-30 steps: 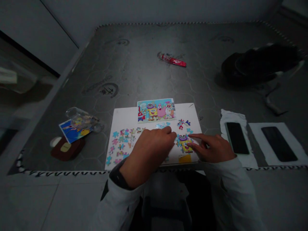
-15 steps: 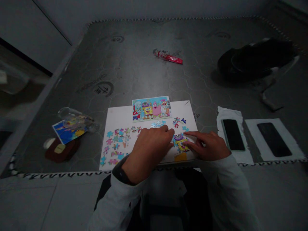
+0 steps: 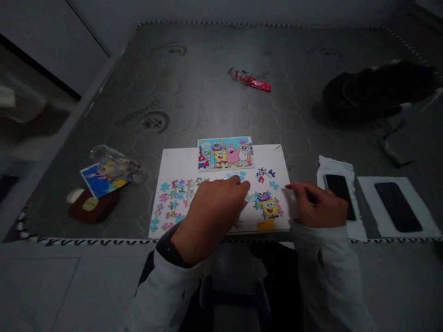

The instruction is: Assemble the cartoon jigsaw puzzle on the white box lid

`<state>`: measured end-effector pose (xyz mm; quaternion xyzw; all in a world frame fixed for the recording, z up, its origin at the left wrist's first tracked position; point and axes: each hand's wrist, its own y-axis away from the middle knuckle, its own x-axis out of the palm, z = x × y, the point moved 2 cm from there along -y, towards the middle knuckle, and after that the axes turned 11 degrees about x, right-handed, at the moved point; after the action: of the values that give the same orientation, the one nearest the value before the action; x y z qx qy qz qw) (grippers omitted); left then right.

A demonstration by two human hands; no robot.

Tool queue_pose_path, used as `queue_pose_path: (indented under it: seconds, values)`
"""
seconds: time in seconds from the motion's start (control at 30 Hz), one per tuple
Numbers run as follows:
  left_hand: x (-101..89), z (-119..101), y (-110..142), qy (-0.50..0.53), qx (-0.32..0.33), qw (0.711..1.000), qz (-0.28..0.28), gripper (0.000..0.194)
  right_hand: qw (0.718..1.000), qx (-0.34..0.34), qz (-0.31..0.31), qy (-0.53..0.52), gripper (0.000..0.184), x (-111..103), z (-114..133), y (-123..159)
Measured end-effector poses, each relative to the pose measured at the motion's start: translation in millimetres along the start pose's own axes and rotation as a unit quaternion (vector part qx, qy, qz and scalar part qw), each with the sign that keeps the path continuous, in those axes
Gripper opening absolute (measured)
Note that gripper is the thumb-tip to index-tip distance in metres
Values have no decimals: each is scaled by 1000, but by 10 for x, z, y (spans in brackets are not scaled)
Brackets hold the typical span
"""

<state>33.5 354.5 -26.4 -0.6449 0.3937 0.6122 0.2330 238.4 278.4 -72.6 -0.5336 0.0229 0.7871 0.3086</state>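
My left hand (image 3: 219, 200) is over the middle of a white board (image 3: 277, 161), its fingers curled together. Whatever is in them, if anything, is hidden from view. Off the board's right edge is my right hand (image 3: 318, 203), thumb and index finger close together; I cannot make out anything between them. Between the hands lies a joined cluster of jigsaw pieces (image 3: 268, 207) showing a yellow square cartoon figure. Above it are a small red and blue group of pieces (image 3: 265, 174) and a light blue piece (image 3: 273, 185). Several loose jigsaw pieces (image 3: 173, 203) spread over the board's left side.
A picture card (image 3: 224, 154) lies across the board's back edge. To the left are a clear plastic bottle (image 3: 116, 161), a blue card (image 3: 104, 184) and a brown object (image 3: 93, 210). Two phones (image 3: 341, 191) rest on white sheets at right. Farther back are a red-handled item (image 3: 256, 83) and a black bag-like object (image 3: 374, 92).
My right hand has drawn back to the right, off the jigsaw cluster, and its thumb and index finger have come together. My left hand stays over the board. The view has shifted slightly.
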Motion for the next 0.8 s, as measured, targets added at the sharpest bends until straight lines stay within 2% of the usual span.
queue_pose_path:
  seconds: [0.1, 0.27, 0.37, 0.6, 0.8]
  values:
    - [-20, 111, 55, 7, -44, 999, 1, 21, 1000, 28, -7, 4, 41, 47, -21, 3]
    - [-49, 229, 105, 12, -88, 996, 26, 23, 999, 42, 20, 9, 37, 140, 11, 7]
    - [-41, 231, 106, 11, -80, 996, 34, 24, 999, 37, 38, -3, 31, 169, 56, -5]
    - [94, 154, 108, 25, -13, 998, 53, 28, 998, 25, 58, -16, 28, 206, 83, -25]
    - [106, 148, 128, 14, -15, 998, 57, 37, 998, 16, 57, -13, 28, 200, 104, -19]
